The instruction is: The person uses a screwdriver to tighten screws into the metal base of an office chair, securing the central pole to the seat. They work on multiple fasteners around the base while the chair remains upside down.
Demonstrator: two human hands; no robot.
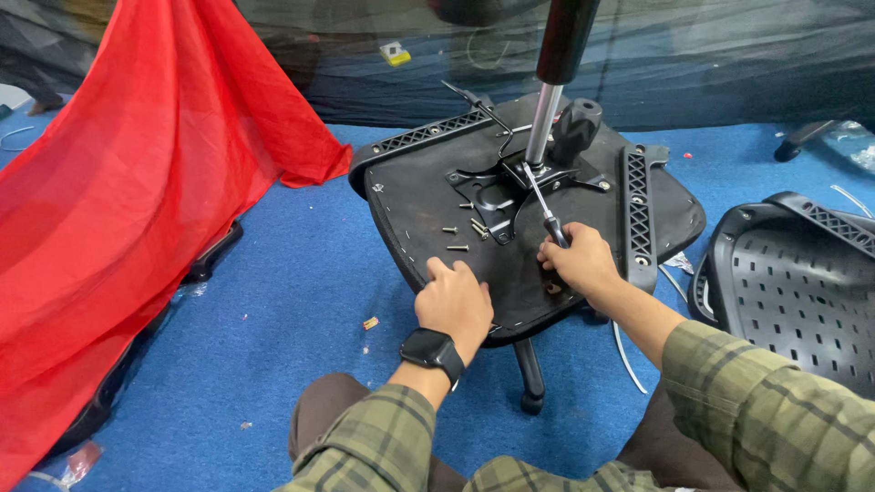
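An upturned black chair seat (428, 196) lies in front of me on the blue floor. A black metal mechanism plate (497, 191) with a chrome gas cylinder (544, 123) stands on its middle. My right hand (579, 264) grips a screwdriver (540, 202) whose tip points at the plate near the cylinder's foot. My left hand (454, 301), with a black watch on its wrist, rests on the seat's near edge, fingers curled and holding nothing. A few loose screws (463, 233) lie on the seat between the hands and the plate.
A red cloth (137, 164) drapes over something at the left. A black perforated chair back (797, 287) lies at the right. A chair leg with a caster (530, 378) shows under the seat. Small debris dots the blue carpet (301, 273). Dark netting hangs behind.
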